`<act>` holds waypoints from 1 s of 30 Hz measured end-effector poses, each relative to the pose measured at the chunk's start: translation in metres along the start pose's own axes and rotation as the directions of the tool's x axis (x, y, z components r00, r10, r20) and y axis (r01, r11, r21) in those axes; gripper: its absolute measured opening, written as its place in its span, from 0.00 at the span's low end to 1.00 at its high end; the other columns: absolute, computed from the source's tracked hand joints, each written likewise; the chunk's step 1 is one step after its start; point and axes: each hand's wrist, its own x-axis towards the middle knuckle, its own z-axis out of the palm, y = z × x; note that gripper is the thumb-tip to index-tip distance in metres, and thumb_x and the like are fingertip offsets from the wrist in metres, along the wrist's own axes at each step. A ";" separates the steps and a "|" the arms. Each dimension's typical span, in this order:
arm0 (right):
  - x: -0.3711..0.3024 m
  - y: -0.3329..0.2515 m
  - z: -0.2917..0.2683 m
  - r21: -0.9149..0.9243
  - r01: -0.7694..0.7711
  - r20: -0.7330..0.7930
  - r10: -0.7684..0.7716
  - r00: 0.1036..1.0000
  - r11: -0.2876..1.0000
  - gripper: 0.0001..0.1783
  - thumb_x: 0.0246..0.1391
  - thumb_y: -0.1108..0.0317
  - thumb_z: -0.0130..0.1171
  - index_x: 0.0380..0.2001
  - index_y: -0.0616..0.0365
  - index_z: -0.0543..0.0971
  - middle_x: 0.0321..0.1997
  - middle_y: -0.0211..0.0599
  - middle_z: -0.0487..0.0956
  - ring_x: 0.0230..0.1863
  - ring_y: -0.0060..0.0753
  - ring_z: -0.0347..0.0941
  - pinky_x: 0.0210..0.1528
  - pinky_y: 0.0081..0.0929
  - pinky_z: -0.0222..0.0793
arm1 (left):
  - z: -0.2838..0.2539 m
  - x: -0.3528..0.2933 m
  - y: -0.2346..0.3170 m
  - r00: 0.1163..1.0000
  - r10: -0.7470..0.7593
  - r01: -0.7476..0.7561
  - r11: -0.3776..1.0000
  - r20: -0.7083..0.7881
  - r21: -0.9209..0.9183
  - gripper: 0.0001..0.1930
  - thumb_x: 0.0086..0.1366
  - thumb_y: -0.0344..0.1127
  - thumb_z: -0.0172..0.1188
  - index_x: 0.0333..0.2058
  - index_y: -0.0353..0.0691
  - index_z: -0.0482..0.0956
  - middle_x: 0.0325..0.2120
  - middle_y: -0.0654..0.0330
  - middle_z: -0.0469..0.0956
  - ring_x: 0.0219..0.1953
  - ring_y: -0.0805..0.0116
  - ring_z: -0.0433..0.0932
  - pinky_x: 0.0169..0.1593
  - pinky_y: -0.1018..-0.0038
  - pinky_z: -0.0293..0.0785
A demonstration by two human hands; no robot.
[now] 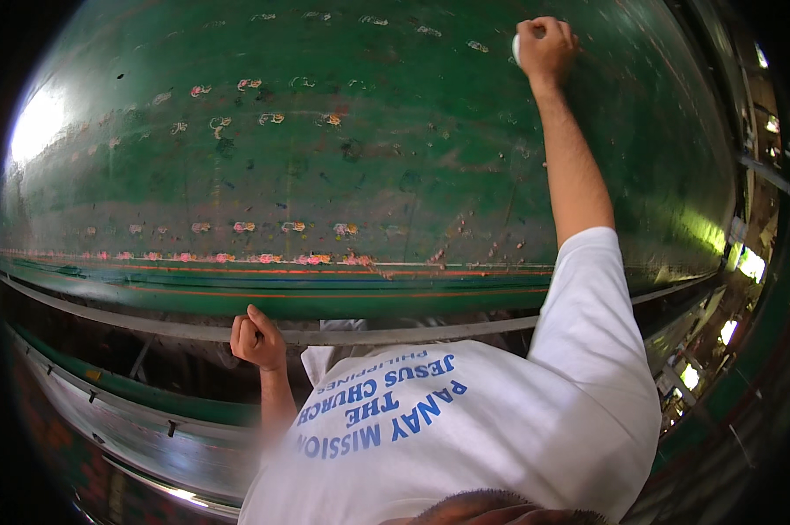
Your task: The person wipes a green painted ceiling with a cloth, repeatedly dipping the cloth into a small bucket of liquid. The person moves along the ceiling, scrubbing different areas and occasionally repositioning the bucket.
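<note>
My right hand [550, 48] is stretched far out over a broad green surface [430, 175], its fingers curled. A small white rounded object [516, 50] shows at its left side, partly hidden by the fingers, and its kind cannot be made out. Close to my body, my left hand [259, 339] is closed beside the metal rail [185, 330] along the near edge. Whatever it may hold is hidden. Rows of small pink, yellow and white marks [244, 227] cross the green surface, and crumbs [443, 254] lie scattered nearer to me.
Orange-red lines [342, 293] run along the near edge of the surface. Below left is a second long metal-edged frame [185, 455] with small dark clips. On the right are a frame [767, 175] and cluttered bright openings [749, 265].
</note>
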 end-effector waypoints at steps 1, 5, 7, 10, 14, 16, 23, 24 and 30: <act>0.009 -0.001 0.003 -0.034 -0.019 -0.007 0.019 1.000 0.999 0.08 0.51 0.56 0.70 0.28 0.45 0.87 0.38 0.35 0.86 0.44 0.54 0.81 0.51 0.51 0.77 | 0.001 0.002 0.000 1.000 0.008 -0.008 1.000 -0.002 -0.004 0.26 0.75 0.21 0.61 0.17 0.36 0.61 0.14 0.57 0.65 0.14 0.62 0.60 0.20 0.63 0.53; 0.031 -0.058 0.014 -0.012 -0.122 -0.003 0.122 0.993 0.992 0.06 0.55 0.63 0.65 0.29 0.51 0.84 0.38 0.45 0.84 0.44 0.59 0.79 0.50 0.53 0.76 | 0.002 0.005 0.003 1.000 0.004 -0.004 1.000 -0.003 -0.002 0.26 0.75 0.20 0.60 0.17 0.36 0.61 0.15 0.57 0.66 0.15 0.62 0.61 0.21 0.63 0.54; 0.020 -0.093 0.014 0.089 -0.041 0.018 0.040 0.999 0.995 0.05 0.55 0.63 0.66 0.30 0.51 0.85 0.38 0.44 0.84 0.45 0.58 0.79 0.50 0.53 0.76 | 0.001 0.003 0.003 1.000 -0.010 0.010 1.000 0.004 0.002 0.26 0.75 0.20 0.60 0.17 0.36 0.61 0.15 0.56 0.66 0.15 0.61 0.62 0.21 0.63 0.55; 0.003 -0.111 -0.002 0.248 0.030 0.035 -0.040 0.999 0.968 0.05 0.53 0.63 0.67 0.29 0.51 0.84 0.37 0.43 0.83 0.45 0.57 0.78 0.50 0.53 0.75 | -0.001 -0.001 0.002 1.000 -0.026 0.026 1.000 0.010 0.010 0.25 0.74 0.20 0.61 0.17 0.36 0.61 0.15 0.57 0.67 0.15 0.61 0.62 0.21 0.64 0.55; 0.034 -0.081 0.015 0.078 0.015 -0.009 -0.015 1.000 0.997 0.05 0.52 0.64 0.67 0.28 0.52 0.83 0.36 0.44 0.83 0.42 0.58 0.79 0.48 0.54 0.76 | 0.003 0.007 0.000 1.000 0.001 -0.001 1.000 0.000 0.016 0.25 0.74 0.20 0.61 0.17 0.36 0.61 0.15 0.57 0.67 0.15 0.61 0.63 0.21 0.64 0.55; 0.044 -0.093 0.023 0.037 -0.023 -0.030 0.024 0.999 0.999 0.05 0.53 0.64 0.66 0.27 0.52 0.83 0.36 0.44 0.83 0.42 0.58 0.79 0.47 0.54 0.76 | 0.002 0.006 0.003 1.000 0.001 -0.001 1.000 0.005 0.021 0.25 0.73 0.20 0.62 0.17 0.36 0.60 0.15 0.57 0.67 0.15 0.61 0.63 0.21 0.64 0.55; -0.004 -0.110 0.021 0.298 0.219 -0.010 -0.227 0.974 0.929 0.05 0.48 0.59 0.71 0.26 0.43 0.86 0.36 0.35 0.85 0.42 0.52 0.81 0.47 0.48 0.79 | 0.001 -0.005 0.003 0.999 -0.032 0.032 0.999 -0.020 0.006 0.26 0.72 0.19 0.62 0.17 0.38 0.59 0.14 0.57 0.65 0.14 0.60 0.62 0.21 0.63 0.54; 0.004 -0.095 0.022 0.248 0.209 0.002 -0.216 0.976 0.946 0.05 0.48 0.59 0.71 0.26 0.44 0.86 0.36 0.35 0.85 0.42 0.52 0.81 0.47 0.49 0.79 | 0.001 -0.003 0.002 0.999 -0.030 0.030 1.000 -0.028 -0.001 0.26 0.72 0.18 0.62 0.17 0.38 0.59 0.14 0.57 0.65 0.14 0.61 0.61 0.21 0.63 0.54; 0.047 -0.137 0.044 0.110 0.073 0.021 -0.076 0.997 0.991 0.06 0.52 0.61 0.66 0.27 0.49 0.84 0.37 0.42 0.84 0.42 0.57 0.80 0.46 0.54 0.77 | 0.002 0.004 0.002 1.000 -0.011 0.011 0.998 -0.005 -0.065 0.26 0.71 0.19 0.63 0.16 0.38 0.59 0.14 0.57 0.63 0.14 0.61 0.61 0.21 0.63 0.53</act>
